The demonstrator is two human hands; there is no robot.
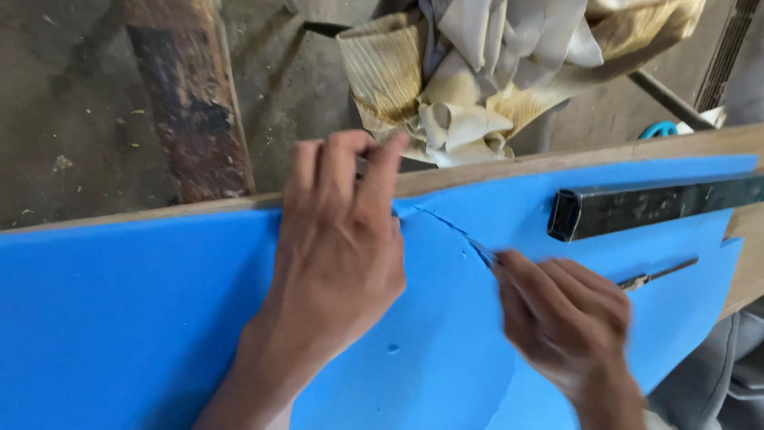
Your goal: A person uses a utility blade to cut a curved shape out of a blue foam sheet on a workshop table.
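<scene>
My left hand [338, 239] presses flat on the blue foam sheet [119, 318] while my right hand [565, 318], just beside it, is clenched around a thin blade [480, 250] in the curved cut.

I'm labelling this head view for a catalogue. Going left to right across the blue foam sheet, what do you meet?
Bare blue foam → left hand pressing the sheet → curved cut line → right hand with a thin blade → black square tube lying on the foam.

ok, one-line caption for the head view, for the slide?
Left hand presses blue foam sheet on a wooden board; right hand draws a blade along a curved cut.
</scene>
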